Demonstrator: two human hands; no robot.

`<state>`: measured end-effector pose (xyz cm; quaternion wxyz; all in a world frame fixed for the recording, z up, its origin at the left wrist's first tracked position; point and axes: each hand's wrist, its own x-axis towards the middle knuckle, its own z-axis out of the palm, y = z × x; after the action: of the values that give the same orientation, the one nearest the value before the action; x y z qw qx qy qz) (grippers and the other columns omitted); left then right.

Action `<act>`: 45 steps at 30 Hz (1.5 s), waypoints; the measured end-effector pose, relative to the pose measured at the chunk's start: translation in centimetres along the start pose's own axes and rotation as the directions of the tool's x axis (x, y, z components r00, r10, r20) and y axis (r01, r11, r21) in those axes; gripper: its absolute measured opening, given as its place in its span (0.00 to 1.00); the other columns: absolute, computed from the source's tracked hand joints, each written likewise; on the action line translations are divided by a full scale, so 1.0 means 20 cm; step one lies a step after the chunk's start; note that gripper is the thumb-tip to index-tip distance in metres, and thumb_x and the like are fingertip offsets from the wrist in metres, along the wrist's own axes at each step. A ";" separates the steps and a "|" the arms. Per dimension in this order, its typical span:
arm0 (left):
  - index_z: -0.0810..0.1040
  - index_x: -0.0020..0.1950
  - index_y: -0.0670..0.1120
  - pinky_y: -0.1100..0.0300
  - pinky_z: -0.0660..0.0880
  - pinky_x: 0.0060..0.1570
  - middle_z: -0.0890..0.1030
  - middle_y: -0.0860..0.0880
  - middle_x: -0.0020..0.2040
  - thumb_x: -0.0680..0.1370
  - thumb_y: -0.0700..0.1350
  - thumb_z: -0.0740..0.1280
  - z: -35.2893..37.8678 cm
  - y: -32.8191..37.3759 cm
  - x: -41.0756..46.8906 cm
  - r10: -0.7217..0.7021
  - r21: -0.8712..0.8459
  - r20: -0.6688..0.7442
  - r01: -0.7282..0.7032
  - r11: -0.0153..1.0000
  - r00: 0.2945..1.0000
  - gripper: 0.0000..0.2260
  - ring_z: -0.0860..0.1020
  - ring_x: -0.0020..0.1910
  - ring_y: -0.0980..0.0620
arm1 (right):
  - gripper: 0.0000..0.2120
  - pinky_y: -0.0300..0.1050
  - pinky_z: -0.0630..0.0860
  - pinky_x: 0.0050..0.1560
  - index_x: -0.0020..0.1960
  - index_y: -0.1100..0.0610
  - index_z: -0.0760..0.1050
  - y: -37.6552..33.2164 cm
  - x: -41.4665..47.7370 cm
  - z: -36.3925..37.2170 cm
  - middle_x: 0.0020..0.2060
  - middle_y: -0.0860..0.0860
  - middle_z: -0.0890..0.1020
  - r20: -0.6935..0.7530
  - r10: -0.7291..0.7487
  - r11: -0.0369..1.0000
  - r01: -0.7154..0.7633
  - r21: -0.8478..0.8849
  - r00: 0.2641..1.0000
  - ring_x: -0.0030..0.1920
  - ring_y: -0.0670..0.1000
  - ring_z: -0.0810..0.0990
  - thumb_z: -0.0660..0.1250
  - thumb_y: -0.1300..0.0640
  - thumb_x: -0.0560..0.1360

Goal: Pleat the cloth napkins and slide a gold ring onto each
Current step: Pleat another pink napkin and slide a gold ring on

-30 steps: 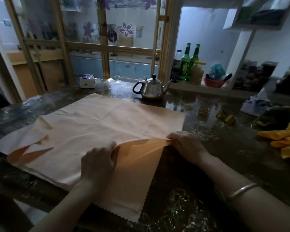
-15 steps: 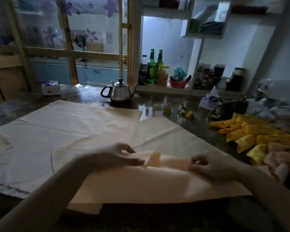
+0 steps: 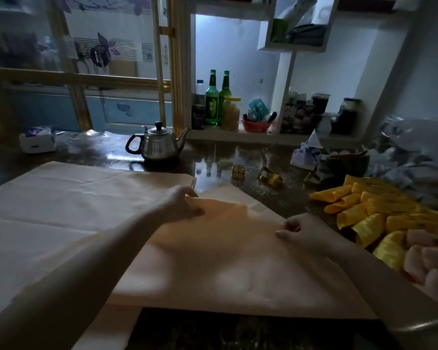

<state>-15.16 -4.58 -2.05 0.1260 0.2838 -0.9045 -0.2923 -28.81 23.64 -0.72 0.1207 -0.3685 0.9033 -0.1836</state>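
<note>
At the middle of the table, the left hand (image 3: 180,204) pinches a raised fold at the far edge of a peach napkin (image 3: 238,263), with the thumb and fingers closed on the cloth. To the right and a little nearer, the right hand (image 3: 302,232) curls its fingers round the same napkin's right edge, the thumb lying out along the cloth. Between the two hands the napkin lifts slightly; its near part lies flat on the table (image 3: 283,200). Its left part overlaps a second pale cloth (image 3: 61,198), which is spread flat to the left. Beyond the hands, on the bare dark tabletop, a gold ring (image 3: 239,171) stands upright, with more rings (image 3: 271,177) just to its right. A steel teapot (image 3: 159,145) sits farther back and to the left, and a tissue box (image 3: 37,140) at the far left. Rolled yellow napkins (image 3: 359,213) are heaped on the right, with pink rolls (image 3: 427,263) nearer. Two green bottles (image 3: 212,102) stand on the far shelf.
</note>
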 end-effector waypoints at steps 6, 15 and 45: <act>0.78 0.52 0.49 0.59 0.73 0.43 0.79 0.49 0.55 0.69 0.58 0.75 0.09 0.01 0.24 0.027 0.098 -0.125 -0.015 0.995 0.992 0.18 0.76 0.48 0.52 | 0.10 0.37 0.74 0.41 0.49 0.52 0.83 0.05 0.25 0.03 0.42 0.45 0.80 -0.078 0.110 0.994 -0.111 -0.017 0.991 0.44 0.43 0.77 0.69 0.46 0.75; 0.78 0.48 0.48 0.56 0.67 0.39 0.81 0.46 0.50 0.81 0.60 0.56 0.13 -0.01 0.35 0.010 0.364 -0.216 0.071 0.929 0.976 0.19 0.77 0.49 0.46 | 0.10 0.49 0.78 0.52 0.39 0.46 0.79 0.05 0.35 0.07 0.49 0.47 0.76 -0.121 0.205 0.971 -0.218 -0.101 0.971 0.52 0.48 0.74 0.72 0.40 0.69; 0.82 0.35 0.52 0.68 0.68 0.29 0.81 0.56 0.34 0.69 0.54 0.75 -0.35 -0.60 -0.38 -0.303 0.123 -0.079 0.311 0.942 0.950 0.07 0.78 0.33 0.60 | 0.11 0.52 0.80 0.51 0.48 0.54 0.82 -0.22 0.09 0.22 0.41 0.49 0.83 -0.045 0.194 0.975 -0.187 0.117 0.980 0.43 0.48 0.81 0.73 0.47 0.72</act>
<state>-0.90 -11.37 -4.11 0.0860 0.4374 -0.8628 -0.2384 -25.89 18.38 -3.06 0.1328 -0.2677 0.9258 -0.2317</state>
